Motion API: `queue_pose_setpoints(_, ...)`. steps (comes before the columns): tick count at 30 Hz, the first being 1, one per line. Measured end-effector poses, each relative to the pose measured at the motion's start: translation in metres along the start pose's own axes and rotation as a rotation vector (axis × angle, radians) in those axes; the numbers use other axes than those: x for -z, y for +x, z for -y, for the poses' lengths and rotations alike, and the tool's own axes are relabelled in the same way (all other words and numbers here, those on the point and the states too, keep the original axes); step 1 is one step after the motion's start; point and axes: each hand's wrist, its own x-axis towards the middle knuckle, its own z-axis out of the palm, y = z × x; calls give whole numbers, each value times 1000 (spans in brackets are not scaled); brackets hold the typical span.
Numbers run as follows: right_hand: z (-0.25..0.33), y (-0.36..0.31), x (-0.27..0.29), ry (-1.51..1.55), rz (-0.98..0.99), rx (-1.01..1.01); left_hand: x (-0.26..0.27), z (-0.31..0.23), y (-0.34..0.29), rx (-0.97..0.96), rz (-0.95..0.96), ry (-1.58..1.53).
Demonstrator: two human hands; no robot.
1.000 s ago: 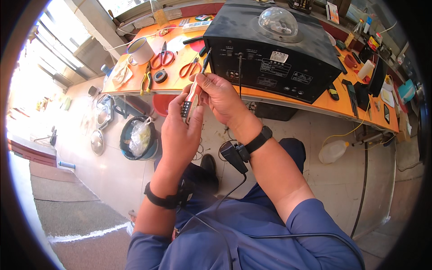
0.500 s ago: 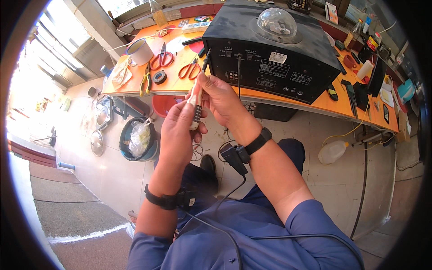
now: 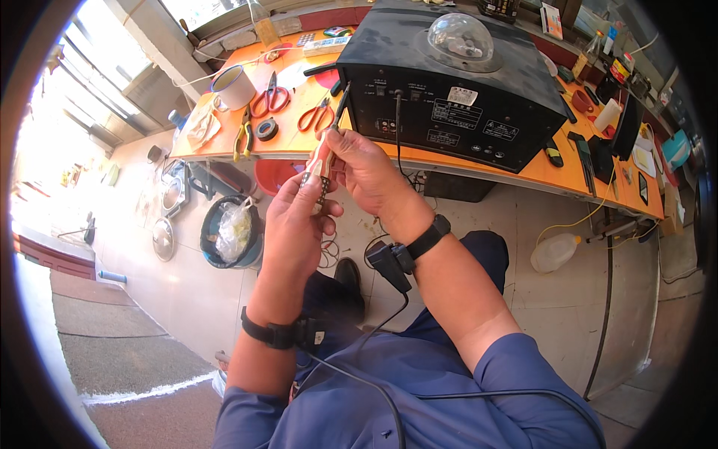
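Observation:
Both hands are closed around a screwdriver point(image 3: 320, 163) with a red and pale handle and a dark grip band. My left hand point(image 3: 295, 217) wraps the butt end of the handle. My right hand point(image 3: 368, 170) pinches it farther forward, where the handle meets the dark shaft. The shaft points up and away, to the left edge of the back panel of a black metal box point(image 3: 456, 120). Whether the tip touches a screw is too small to tell. A clear dome point(image 3: 460, 39) sits on top of the box, and a black cable is plugged into the panel.
Left of the box on the orange table point(image 3: 224, 136) lie red-handled scissors point(image 3: 271, 99), a second red-handled pair point(image 3: 315, 117), yellow-black pliers point(image 3: 243, 136), black tape point(image 3: 266, 129) and a white mug point(image 3: 233, 87). A lined bucket point(image 3: 230, 233) stands on the floor.
The screwdriver handle has turned about its length, showing more red and a different side of the grip band. Its butt has shifted slightly left with my left fingers. The box has not moved.

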Motion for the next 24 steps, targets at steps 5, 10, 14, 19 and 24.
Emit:
queue_pose_setpoints(5,3,-5,-1,112,13,-26,8,-10,-2,168,156,-218)
queue_pose_setpoints(10,-1,3,6,-57,-5,-5,-4,2,-3,-65,-44,115)
queue_pose_setpoints(14,3,0,3,79,122,-24,4,-3,0,95,40,-102)
queue_pose_setpoints(19,3,-2,-1,93,6,-19,6,-7,-1,145,107,-201)
queue_pose_setpoints(24,6,1,0,41,69,-31,-2,-4,-2,87,50,-52)
